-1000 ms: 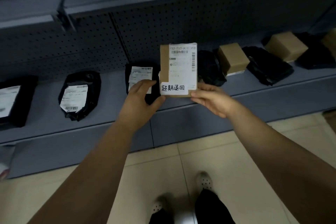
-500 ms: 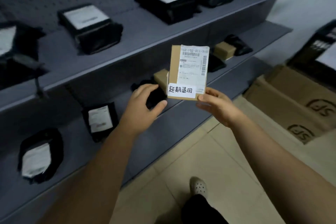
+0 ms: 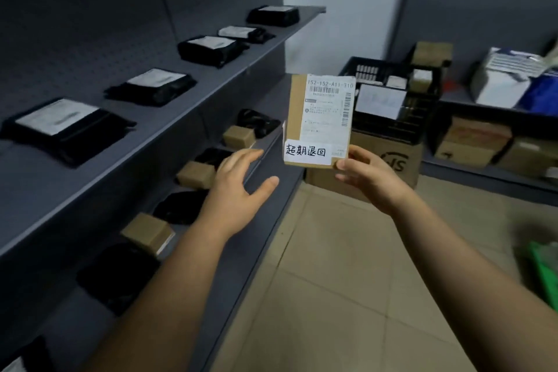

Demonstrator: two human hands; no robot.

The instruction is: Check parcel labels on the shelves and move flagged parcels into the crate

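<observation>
While the right hand (image 3: 367, 178) alone pinches the box (image 3: 320, 121) by its lower right corner, thumb on the front and fingers behind, the grip looks thin for a carry. The left hand (image 3: 238, 187) hangs just left of the box, fingers spread, holding nothing and clear of the cardboard. The box stands upright in the air, to the right of the shelves (image 3: 229, 69), with its printed label (image 3: 329, 106) facing the camera and a white handwritten slip (image 3: 306, 151) stuck across its bottom edge, which I take to be the flag. So the step in hand is probably the transfer. To do it well, bring the left hand under the left edge so 2 hands share the weight, or slide the right fingers further up the back, before swinging right. Beyond the box, a black crate (image 3: 380, 130) sits on a carton (image 3: 407, 157) and holds several parcels, 1 with a large white sheet on top. Aim for a gap beside that sheet, lower the box flat over the near wall, and let go only once it rests, since a drop from a corner pinch could tip it out.
</observation>
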